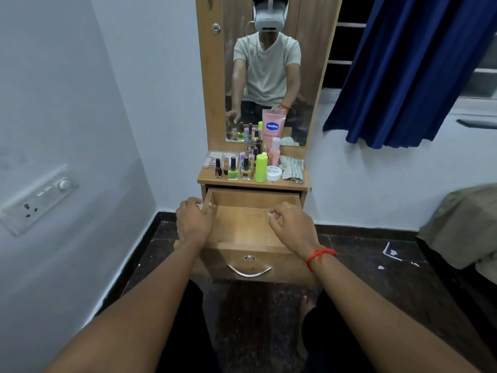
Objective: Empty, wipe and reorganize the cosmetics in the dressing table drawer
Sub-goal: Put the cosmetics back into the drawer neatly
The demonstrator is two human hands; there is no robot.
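The wooden drawer [250, 249] of the dressing table is pulled out, and its inside is bare. My left hand [193, 220] is at the drawer's left side wall with its fingers curled over the wall's top edge. My right hand [291, 226] hovers over the right half of the drawer with curled fingers and holds nothing. The cosmetics stand on the tabletop [207, 176]: several nail polish bottles [233, 169], a neon green bottle [261, 168], a white jar [274, 173], a pink bottle [274, 152] and a pink Vaseline tube [273, 126]. A striped cloth [291, 169] lies at the right.
A flat palette [213, 158] lies at the tabletop's back left. The mirror [269, 71] rises behind the cosmetics. A white wall with a switch plate [37, 200] is close on the left. A blue curtain [408, 71] hangs at the right, above the dark floor [363, 265].
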